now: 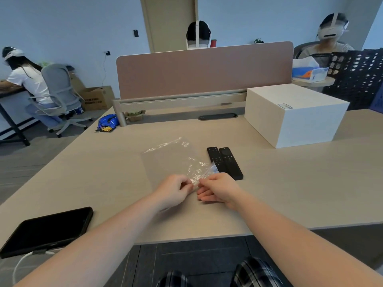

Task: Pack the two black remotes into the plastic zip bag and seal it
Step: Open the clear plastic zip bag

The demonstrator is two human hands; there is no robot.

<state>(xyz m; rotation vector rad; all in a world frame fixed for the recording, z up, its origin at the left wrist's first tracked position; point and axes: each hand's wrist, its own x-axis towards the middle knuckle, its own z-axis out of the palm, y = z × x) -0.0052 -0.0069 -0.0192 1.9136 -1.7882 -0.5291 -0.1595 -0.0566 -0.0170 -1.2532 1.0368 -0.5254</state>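
1. We see a clear plastic zip bag (172, 160) lying mostly flat on the pale wooden bench (290, 183), its near right corner lifted off the surface
2. Our left hand (173, 192) is closed in a pinch on the near edge of the bag, thumb and fingertips pressed together on the film
3. Our right hand (217, 188) pinches the same edge just beside the left one, the other fingers loosely curled under it
4. The two hands are almost touching, with a crinkled bit of the bag between them
5. The lifted corner of the bag, with a bluish strip, rises just above the right hand and overlaps the near end of the left remote (216, 159)
6. The right remote (231, 163) lies touching the left one, side by side; both are black, flat on the bench, outside the bag, just to its right
7. A white box (296, 114) stands on the bench beyond the remotes, well apart from them
8. A dark tablet (47, 230) with a white cable lies at the near left of the bench, well away from the bag
9. A pinkish divider panel (204, 69) runs along the far edge of the bench, and a blue packet (107, 121) sits at its left end
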